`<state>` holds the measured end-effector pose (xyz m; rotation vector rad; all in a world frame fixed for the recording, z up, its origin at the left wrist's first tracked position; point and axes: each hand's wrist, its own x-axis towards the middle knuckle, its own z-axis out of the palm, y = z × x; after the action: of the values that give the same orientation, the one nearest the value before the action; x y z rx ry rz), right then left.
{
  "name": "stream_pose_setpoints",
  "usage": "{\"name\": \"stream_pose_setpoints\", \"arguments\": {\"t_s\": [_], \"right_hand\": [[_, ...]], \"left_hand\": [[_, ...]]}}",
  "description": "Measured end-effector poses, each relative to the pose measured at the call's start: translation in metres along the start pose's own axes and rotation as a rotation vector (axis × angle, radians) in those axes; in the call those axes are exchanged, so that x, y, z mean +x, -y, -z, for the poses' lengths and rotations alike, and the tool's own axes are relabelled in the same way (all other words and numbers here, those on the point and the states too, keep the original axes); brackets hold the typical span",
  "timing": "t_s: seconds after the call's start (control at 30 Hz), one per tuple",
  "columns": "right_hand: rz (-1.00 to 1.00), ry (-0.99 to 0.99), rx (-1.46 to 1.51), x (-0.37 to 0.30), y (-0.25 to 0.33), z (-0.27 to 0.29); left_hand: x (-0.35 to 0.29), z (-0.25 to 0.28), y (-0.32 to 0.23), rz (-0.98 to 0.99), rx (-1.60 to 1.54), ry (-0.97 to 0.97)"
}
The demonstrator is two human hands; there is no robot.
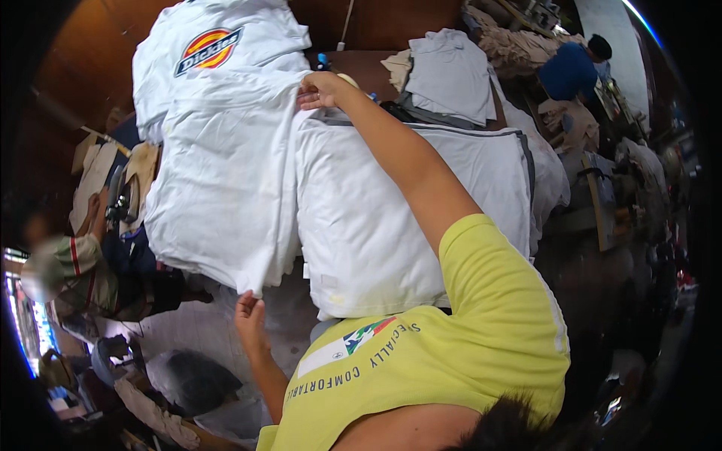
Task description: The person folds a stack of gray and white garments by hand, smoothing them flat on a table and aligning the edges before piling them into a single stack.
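A white shirt [226, 173] is held at two spots. Its top edge is pinched in the grip of the right hand [320, 90], and its bottom corner is pinched in the grip of the left hand [250, 317]. The cloth hangs soft and a bit wrinkled between the two grips, and it lies partly over a pile of more white shirts.

Just beside the right grip, on its right, a thick stack of folded white cloth [406, 218] with a grey trim is seen — it is puffy like a pillow. Above the held shirt, another white shirt [218, 45] with a round, bright badge is spread out. Past the right grip, grey folded shirts [450, 75] are piled on the brown table [368, 68].

Far off to the left of the left grip, a person in a striped top [75, 263] is sitting. The view below is blocked by a yellow sleeve [489, 301].
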<state>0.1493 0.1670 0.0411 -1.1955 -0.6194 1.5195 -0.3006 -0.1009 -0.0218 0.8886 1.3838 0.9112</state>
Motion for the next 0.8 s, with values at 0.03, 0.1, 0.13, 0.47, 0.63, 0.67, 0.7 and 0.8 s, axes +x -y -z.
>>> {"name": "stream_pose_setpoints", "arguments": {"t_s": [0.03,0.1,0.13,0.47,0.63,0.67,0.7,0.8], "right_hand": [[0.1,0.05,0.016,-0.013,0.003,0.012],[0.249,0.12,0.013,-0.042,0.018,0.055],[0.298,0.143,-0.01,-0.053,0.027,0.083],[0.707,-0.933,-1.531,-0.089,-0.051,0.321],[0.461,-0.994,-1.318,-0.081,-0.036,0.327],[0.557,-1.074,-1.039,-0.081,-0.032,0.335],[0.648,-1.141,-0.76,-0.081,-0.026,0.348],[0.968,-1.093,-0.482,-0.098,0.016,0.326]], "left_hand": [[-0.005,-0.013,0.001,0.087,0.103,-0.054],[0.002,-0.013,0.024,0.02,0.17,-0.111],[0.009,-0.016,0.031,-0.016,0.202,-0.138],[0.011,-0.089,-0.009,-0.108,0.234,-0.189],[0.009,-0.142,-0.054,-0.391,0.32,-0.064],[0.012,-0.149,-0.061,-0.449,0.347,-0.046],[0.01,-0.16,-0.069,-0.483,0.387,-0.034],[0.003,-0.197,-0.092,-0.711,0.572,0.006]]}}
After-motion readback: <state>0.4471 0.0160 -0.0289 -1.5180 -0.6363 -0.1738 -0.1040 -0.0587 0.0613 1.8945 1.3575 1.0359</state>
